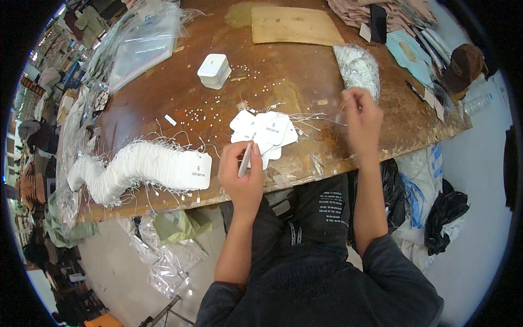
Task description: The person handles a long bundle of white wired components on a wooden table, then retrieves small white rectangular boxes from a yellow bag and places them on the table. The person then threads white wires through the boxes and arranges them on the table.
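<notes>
My left hand [239, 170] is closed in a pinch on a white hang tag [245, 159], seen nearly edge-on; I cannot tell whether it is one tag or a few together. Just beyond it lies a loose pile of white hang tags [274, 128]. My right hand [364, 113], slightly blurred, is raised at the right with its fingers pinched together. A thin white string [341, 115] hangs from those fingertips. White strings [310, 117] stretch across the table from the pile toward that hand. Beside the right hand, a clear plastic bag [357, 68] holds whitish contents.
A long curving row of strung tags [144, 166] stands along the left front edge. Behind the pile is a neat tag stack [214, 71], with small white bits [202, 115] scattered around. Clear plastic sleeves [144, 54], a tan board [297, 26] and a dark phone [378, 24] lie farther back.
</notes>
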Demonstrator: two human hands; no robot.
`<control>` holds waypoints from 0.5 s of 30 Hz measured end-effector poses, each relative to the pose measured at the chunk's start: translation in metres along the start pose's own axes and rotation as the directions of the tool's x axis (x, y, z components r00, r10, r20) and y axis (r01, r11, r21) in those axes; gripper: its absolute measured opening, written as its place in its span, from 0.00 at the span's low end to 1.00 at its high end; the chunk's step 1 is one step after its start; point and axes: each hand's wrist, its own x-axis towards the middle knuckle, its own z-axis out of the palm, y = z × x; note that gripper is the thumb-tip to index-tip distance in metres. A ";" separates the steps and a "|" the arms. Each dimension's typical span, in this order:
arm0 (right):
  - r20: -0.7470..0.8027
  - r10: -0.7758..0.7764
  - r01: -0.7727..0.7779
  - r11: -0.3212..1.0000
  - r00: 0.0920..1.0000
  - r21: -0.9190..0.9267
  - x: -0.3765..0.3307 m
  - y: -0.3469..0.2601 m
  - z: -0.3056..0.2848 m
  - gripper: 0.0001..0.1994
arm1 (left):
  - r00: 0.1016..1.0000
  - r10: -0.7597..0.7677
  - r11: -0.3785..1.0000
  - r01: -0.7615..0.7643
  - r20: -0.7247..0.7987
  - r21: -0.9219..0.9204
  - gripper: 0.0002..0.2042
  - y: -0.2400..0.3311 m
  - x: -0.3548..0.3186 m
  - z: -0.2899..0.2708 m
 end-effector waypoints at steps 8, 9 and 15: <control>0.322 0.090 -0.170 0.958 0.942 0.231 -0.025 -0.025 0.036 0.04 | 0.982 0.141 0.988 -0.148 0.128 0.044 0.06 0.006 0.001 0.002; 0.354 0.110 -0.231 0.918 0.929 0.321 -0.026 -0.026 0.038 0.04 | 0.983 0.129 0.990 -0.134 0.131 0.036 0.06 0.006 0.001 0.002; 0.682 0.077 -0.548 0.663 0.727 0.510 -0.036 -0.044 0.043 0.06 | 0.963 0.190 0.982 -0.188 0.190 -0.027 0.06 0.008 0.006 0.000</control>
